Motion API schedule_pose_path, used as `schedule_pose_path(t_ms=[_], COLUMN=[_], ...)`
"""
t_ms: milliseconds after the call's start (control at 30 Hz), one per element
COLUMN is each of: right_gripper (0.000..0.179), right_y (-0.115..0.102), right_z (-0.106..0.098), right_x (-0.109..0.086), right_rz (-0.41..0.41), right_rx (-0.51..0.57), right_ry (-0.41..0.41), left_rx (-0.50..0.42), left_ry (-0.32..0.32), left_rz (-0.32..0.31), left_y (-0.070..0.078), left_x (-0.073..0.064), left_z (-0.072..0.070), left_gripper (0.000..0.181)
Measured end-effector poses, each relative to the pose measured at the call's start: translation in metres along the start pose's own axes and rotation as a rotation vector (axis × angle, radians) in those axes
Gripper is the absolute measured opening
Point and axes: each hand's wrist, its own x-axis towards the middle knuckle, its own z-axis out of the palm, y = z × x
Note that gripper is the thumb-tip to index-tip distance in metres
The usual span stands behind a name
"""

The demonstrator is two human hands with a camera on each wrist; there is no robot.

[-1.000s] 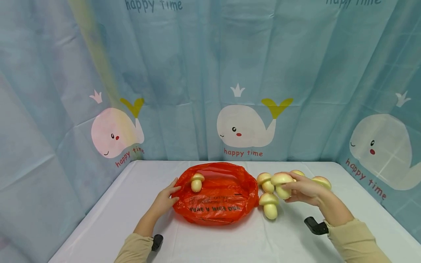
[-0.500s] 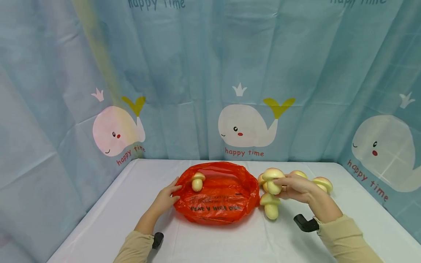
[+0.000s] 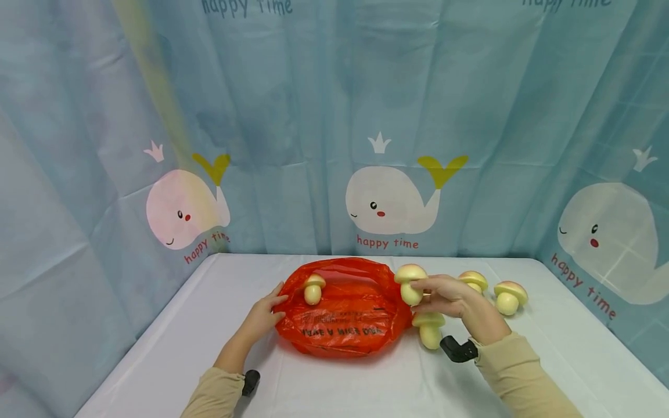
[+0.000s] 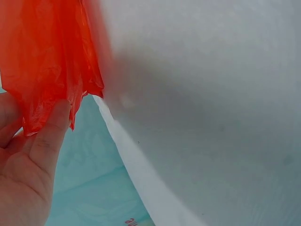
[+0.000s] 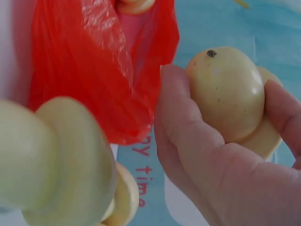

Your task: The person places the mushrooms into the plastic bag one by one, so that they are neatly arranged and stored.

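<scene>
A red plastic bag point(image 3: 342, 331) lies with its mouth wide, one toy mushroom point(image 3: 313, 289) inside it at the left. My left hand point(image 3: 261, 318) pinches the bag's left rim between thumb and fingers, as the left wrist view shows of the gathered red film point(image 4: 51, 70). At the bag's right rim, my right hand point(image 3: 444, 296) grips a second pale mushroom point(image 3: 410, 285) by its stem, cap up and raised off the table. In the right wrist view thumb and fingers wrap this mushroom point(image 5: 228, 94). Just below that hand stands another mushroom point(image 3: 431, 332), partly covered.
Two more mushrooms, one at the back point(image 3: 474, 280) and one farther right point(image 3: 509, 297), sit on the white tablecloth point(image 3: 334, 389). A blue curtain point(image 3: 292, 116) with whale prints hangs behind the table's far edge. A black wrist device point(image 3: 459, 349) sits at the right cuff.
My right hand has carried its mushroom leftward from among the others to the bag's right rim. The left hand stays at the bag's left rim.
</scene>
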Motion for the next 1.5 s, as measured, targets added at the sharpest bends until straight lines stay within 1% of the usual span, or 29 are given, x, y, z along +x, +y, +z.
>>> schedule_pose_path(t_ms=[133,300,500,733,1100,1400,1500], right_gripper=[0.031,0.037,0.034,0.039,0.051,0.050,0.053], right_y=[0.001,0.000,-0.001,-0.001,-0.002,-0.002,0.000], right_z=[0.006,0.012,0.020,0.029,0.041,0.049,0.052], right_x=[0.005,0.011,0.018,0.026,0.038,0.049,0.054], right_rz=[0.012,0.046,0.049,0.067,0.102,0.097,0.097], right_rx=[0.026,0.041,0.025,0.030,0.071,0.066,0.062], right_ry=[0.018,0.036,0.024,0.020,0.060,0.032,0.032], left_rx=[0.004,-0.002,0.002,-0.008,0.001,0.003,0.008], left_ry=[0.002,0.005,0.008,0.011,0.012,0.006,0.005], left_rz=[0.001,-0.006,-0.006,0.002,-0.004,-0.007,-0.008], left_y=[0.001,0.001,0.001,0.003,0.002,0.002,0.003], left_x=[-0.001,-0.001,-0.002,-0.003,-0.003,-0.004,-0.004], left_z=[0.001,0.001,0.000,0.000,0.001,0.001,0.001], left_gripper=[0.042,0.043,0.042,0.042,0.043,0.043,0.043])
